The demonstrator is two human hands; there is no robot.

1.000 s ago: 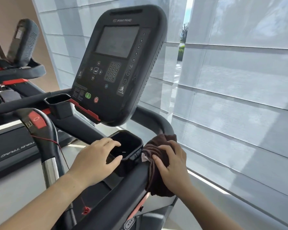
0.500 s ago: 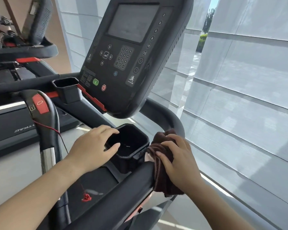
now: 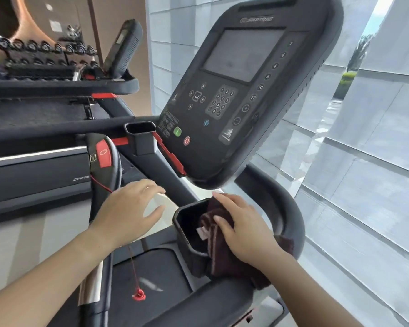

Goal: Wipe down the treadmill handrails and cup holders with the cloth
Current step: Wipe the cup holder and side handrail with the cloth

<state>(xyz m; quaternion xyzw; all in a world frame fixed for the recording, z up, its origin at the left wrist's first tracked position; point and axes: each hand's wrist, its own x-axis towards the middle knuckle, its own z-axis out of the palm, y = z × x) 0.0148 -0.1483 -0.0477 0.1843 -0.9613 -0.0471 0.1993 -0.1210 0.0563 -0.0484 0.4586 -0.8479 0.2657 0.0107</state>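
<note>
Head view: our right hand (image 3: pixel 242 228) presses the dark brown terry cloth (image 3: pixel 219 249) over the black plastic right cup holder's (image 3: pixel 187 234) rim, fingers flat; left hand (image 3: pixel 128 214) hovers spread, empty, beside it.

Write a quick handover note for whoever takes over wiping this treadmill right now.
Right hand: presses the dark brown terry cloth over the rim of the near black plastic cup holder.
Left hand: open, hovering, holding nothing.
Cloth drapes over the holder's right edge onto the black curved right handrail.
Done: cannot be judged from this view.
Left: inside the near holder, the far black cup holder, remaining handrails.
</note>
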